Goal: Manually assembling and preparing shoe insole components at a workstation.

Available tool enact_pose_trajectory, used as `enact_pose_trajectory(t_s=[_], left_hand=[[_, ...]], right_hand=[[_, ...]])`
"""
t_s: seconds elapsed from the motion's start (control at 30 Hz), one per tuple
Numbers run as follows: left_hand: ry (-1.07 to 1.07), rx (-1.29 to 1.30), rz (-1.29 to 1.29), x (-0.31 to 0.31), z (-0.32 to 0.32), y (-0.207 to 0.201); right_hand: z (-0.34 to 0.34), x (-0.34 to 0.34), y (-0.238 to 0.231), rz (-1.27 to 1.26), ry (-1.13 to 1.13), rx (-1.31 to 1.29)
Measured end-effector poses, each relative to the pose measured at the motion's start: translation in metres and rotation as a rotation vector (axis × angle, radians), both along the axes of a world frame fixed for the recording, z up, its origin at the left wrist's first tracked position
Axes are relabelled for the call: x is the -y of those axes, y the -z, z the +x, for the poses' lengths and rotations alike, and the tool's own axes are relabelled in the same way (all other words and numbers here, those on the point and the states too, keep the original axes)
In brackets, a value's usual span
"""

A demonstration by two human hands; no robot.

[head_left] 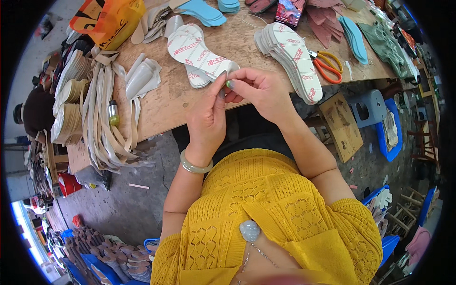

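Note:
A white shoe insole [199, 56] with red print lies over a small stack of like insoles [197, 78] near the table's front edge. My left hand [209, 114] pinches the near end of that insole from the left. At the same end, my right hand [259, 90] is closed with thumb and forefinger together on the insole's edge, which lifts up a little there. What lies right between the fingertips is partly hidden. To the right of my hands stands a taller stack of printed insoles [294, 61]. Orange-handled scissors [327, 66] lie beside it.
Long fabric strips [97, 114] hang off the table's left side, near a small green-yellow bottle [113, 113]. An orange bag [108, 21], blue insoles [202, 10] and a lit phone [289, 12] are at the back. A wooden stool [340, 126] stands below the right edge.

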State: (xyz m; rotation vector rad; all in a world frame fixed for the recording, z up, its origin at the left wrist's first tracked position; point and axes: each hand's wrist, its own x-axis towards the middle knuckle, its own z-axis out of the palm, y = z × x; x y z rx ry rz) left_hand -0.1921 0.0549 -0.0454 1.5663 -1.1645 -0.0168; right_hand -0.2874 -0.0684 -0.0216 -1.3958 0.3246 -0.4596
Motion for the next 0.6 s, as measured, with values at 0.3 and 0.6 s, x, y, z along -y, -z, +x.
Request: enact_pose_trajectory(t_s=[0.3, 0.6], left_hand=[[-0.002, 0.010, 0.011, 0.000, -0.001, 0.003], [0.213, -0.665, -0.126, 0.003, -0.010, -0.008]], right_hand=[[-0.005, 0.002, 0.000, 0.006, 0.010, 0.028], [-0.003, -0.004, 0.004, -0.110, 0.032, 0.082]])
